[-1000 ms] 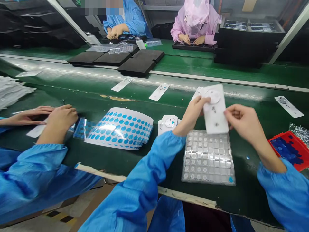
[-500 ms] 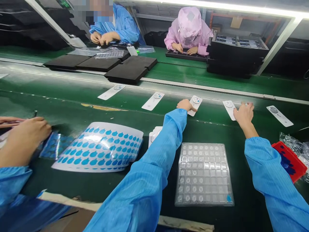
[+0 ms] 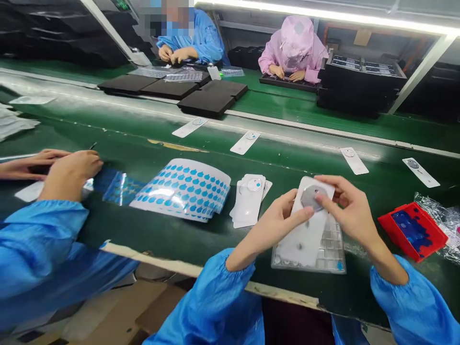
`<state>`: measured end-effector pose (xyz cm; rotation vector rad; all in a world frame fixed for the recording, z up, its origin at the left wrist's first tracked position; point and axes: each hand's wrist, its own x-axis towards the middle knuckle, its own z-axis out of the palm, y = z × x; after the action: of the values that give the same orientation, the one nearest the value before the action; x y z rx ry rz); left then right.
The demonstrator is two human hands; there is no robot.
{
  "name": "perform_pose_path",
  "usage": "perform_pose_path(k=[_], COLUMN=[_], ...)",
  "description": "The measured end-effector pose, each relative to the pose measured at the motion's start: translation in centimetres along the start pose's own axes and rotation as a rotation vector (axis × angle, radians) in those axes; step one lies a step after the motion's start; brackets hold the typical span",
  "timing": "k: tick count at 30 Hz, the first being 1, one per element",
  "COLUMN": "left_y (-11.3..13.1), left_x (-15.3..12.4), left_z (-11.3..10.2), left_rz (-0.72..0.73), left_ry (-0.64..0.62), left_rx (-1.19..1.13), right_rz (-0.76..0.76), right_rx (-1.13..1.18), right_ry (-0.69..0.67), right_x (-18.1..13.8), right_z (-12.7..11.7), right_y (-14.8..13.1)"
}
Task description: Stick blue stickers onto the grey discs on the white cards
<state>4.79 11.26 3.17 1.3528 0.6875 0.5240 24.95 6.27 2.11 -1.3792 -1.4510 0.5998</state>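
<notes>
Two hands close on one card at centre. From left to right, we see a neighbouring worker's hands (image 3: 72, 172) on the green conveyor belt (image 3: 108, 139), a curled sheet of blue droplet labels (image 3: 183, 189) and a stack of white cards (image 3: 248, 201). Next come our left hand (image 3: 273, 225), grasping the white card (image 3: 302, 249) by its left edge, and our right hand (image 3: 347, 211), its fingers (image 3: 336, 191) clasped over the grey metallic disc (image 3: 312, 198) at the far end. That end lies nearer the right hand. The card's long axis points away from us, tilted slightly rightward, above a clear blister tray (image 3: 332, 254); a red tray (image 3: 413, 230) lies farther right.
</notes>
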Motion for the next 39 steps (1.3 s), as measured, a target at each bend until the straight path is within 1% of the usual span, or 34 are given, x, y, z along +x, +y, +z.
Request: perform_pose_path(k=[2,3,6,8,11,14,17,21,25,29,32,35,37,39], left_y=[-0.4,-0.6,-1.5,-2.0,-2.6,-2.8,-2.7,-2.7,-2.7,-2.3,-2.1,-2.3,-2.8,-3.3], left_x=[-1.8,-2.3,-3.5,-4.2,-5.0,-5.5,-5.8,-6.1,-6.4,-6.5,-6.4,-6.4,-6.4,-6.4], left_z=[0.9,1.4,2.5,3.0,3.5,3.7,3.9,4.1,4.3,4.5,4.6,4.7,4.9,5.2], left_rz=[-0.026,-0.021,0.055,0.103,0.138,0.146,0.172,0.221,0.233,0.193,0.173,0.197,0.214,0.246], left_ry=[0.053,0.105,0.289,0.349,0.379,0.397,0.404,0.428,0.443,0.445,0.467,0.488,0.507,0.537], left_rx=[-0.063,-0.056,0.026,0.094,0.206,0.292,0.325,0.345,0.332,0.309,0.309,0.334,0.377,0.451], right_rz=[-0.157,-0.241,-0.441,-0.521,-0.570,-0.596,-0.659,-0.765,-0.857,-0.853,-0.779,-0.701,-0.602,-0.415], right_rx=[-0.137,-0.210,-0.393,-0.524,-0.673,-0.731,-0.785,-0.856,-0.898,-0.902,-0.846,-0.762,-0.643,-0.470], right_ry=[-0.014,0.017,0.125,0.120,0.075,0.049,0.035,0.093,0.161,0.120,0.060,0.075,0.111,0.120], right_x=[-2.3,-3.1,-4.6,-5.1,-5.6,-5.7,-5.8,-6.0,-6.5,-7.0,-7.2,-7.0,-6.8,-6.7], right_z=[0.2,0.3,0.3,0.2,0.2,0.4,0.5,0.8,0.7,0.0,-0.3,0.3,1.1,2.1], right_y=[-1.9,-2.5,-3.4,-3.5,-3.8,-4.1,-4.2,-3.6,-3.2,-2.8,-2.6,-2.8,-3.3,-4.1])
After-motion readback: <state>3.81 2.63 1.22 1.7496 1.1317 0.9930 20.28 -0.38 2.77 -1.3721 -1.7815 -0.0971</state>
